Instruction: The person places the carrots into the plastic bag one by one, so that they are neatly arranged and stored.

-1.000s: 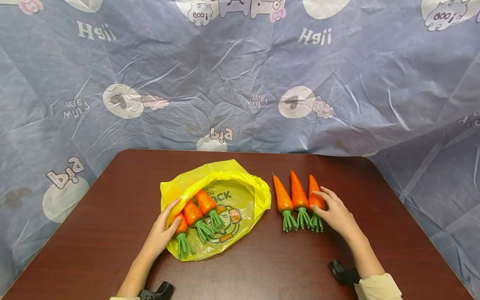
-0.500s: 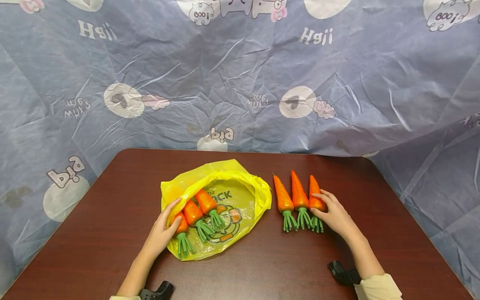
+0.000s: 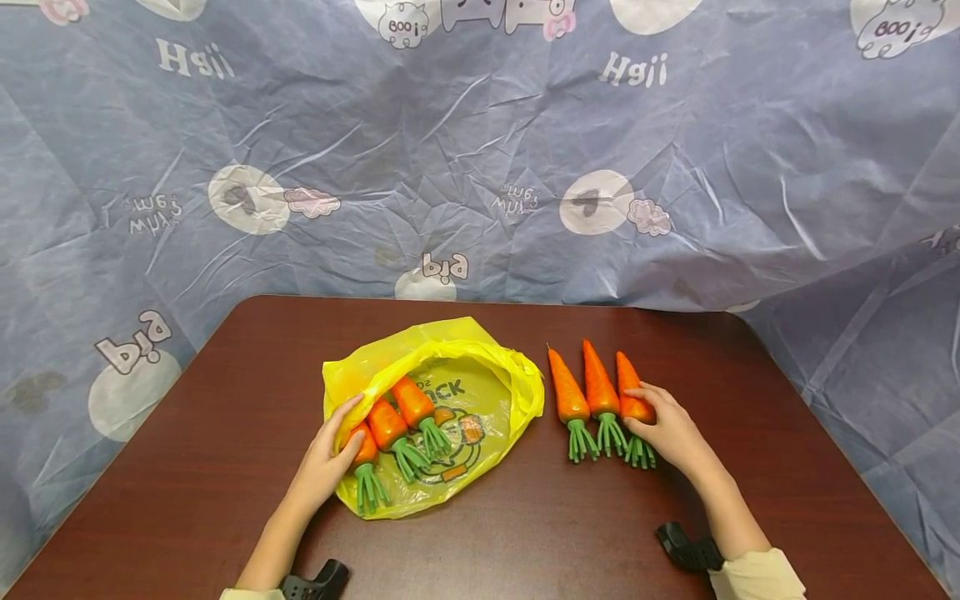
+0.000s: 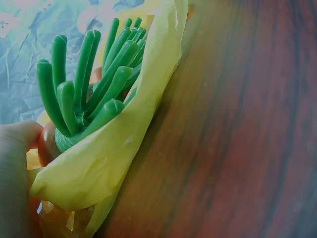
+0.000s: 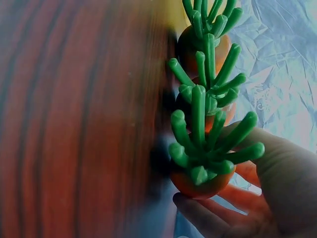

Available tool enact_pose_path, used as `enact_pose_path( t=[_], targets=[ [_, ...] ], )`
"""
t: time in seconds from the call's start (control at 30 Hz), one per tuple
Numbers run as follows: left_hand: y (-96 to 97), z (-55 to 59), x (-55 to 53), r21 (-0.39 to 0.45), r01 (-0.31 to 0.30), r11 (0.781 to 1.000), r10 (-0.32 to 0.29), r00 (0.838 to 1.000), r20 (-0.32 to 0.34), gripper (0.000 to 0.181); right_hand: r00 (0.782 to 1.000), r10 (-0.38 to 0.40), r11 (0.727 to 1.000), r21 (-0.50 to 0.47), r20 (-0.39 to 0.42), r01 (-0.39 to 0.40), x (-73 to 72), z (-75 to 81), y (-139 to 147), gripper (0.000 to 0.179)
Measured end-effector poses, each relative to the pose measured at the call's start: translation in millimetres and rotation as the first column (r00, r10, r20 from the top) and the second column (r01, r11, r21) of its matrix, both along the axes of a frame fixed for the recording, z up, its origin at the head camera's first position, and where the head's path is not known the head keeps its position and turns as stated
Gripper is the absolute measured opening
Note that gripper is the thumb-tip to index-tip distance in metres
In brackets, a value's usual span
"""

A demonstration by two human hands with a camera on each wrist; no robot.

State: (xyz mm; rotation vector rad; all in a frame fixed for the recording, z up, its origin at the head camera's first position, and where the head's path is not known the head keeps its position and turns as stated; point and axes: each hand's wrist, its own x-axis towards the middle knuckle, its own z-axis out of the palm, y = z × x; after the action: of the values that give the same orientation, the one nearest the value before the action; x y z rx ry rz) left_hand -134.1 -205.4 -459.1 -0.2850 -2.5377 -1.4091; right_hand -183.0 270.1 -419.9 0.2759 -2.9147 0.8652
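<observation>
On the table (image 3: 525,554), left of centre, the yellow plastic bag (image 3: 491,396) is spread with its mouth towards the near side. It is likely to be very light, limp and slippery, easily crumpled or torn, and is best taken by the rim. Its left edge is gripped by the left hand (image 3: 324,461) together with the left bagged carrot (image 3: 366,450); how firmly cannot be told.

The carrots are judged to be light, stiff models, smooth enough to slide, and are best pinched at the thick shoulder. Beside the first, the middle bagged carrot (image 3: 387,425) and the right bagged carrot (image 3: 414,402) are contained, tips covered by film. Right of the bag, the left loose carrot (image 3: 568,392), the middle loose carrot (image 3: 600,383) and the right loose carrot (image 3: 637,408) are laid side by side, tips far; the last is held between thumb and fingers of the right hand (image 3: 672,431).

The bag is thin, wrinkled and printed with dark lettering; the carrots are glossy orange, topped with blunt green stalks (image 4: 84,74).
</observation>
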Motion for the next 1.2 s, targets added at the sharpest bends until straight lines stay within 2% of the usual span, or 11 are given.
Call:
enact_pose_path(
  t=[0.23, 0.63, 0.9, 1.2],
  targets=[
    [0.5, 1.1, 0.0, 0.011, 0.004, 1.000, -0.005, 1.000, 0.006, 0.049, 1.000, -0.014, 1.000, 0.024, 0.012, 0.014, 4.9, 9.2, 0, 0.044],
    [0.7, 0.2, 0.4, 0.000, -0.004, 1.000, 0.004, 1.000, 0.003, 0.048, 0.998, -0.052, 0.997, 0.052, -0.021, 0.053, 15.9, 33.5, -4, 0.043],
    [-0.1, -0.7, 0.3, 0.018, 0.006, 1.000, -0.006, 1.000, 0.006, 0.049, 0.999, -0.008, 1.000, 0.008, -0.046, 0.009, 25.2, 49.7, -19, 0.042],
    [-0.3, -0.8, -0.4, 0.010, 0.009, 1.000, -0.009, 1.000, -0.003, 0.049, 0.995, 0.080, 0.996, -0.037, -0.067, -0.082, 34.5, 58.9, -40, 0.039]
  ],
)
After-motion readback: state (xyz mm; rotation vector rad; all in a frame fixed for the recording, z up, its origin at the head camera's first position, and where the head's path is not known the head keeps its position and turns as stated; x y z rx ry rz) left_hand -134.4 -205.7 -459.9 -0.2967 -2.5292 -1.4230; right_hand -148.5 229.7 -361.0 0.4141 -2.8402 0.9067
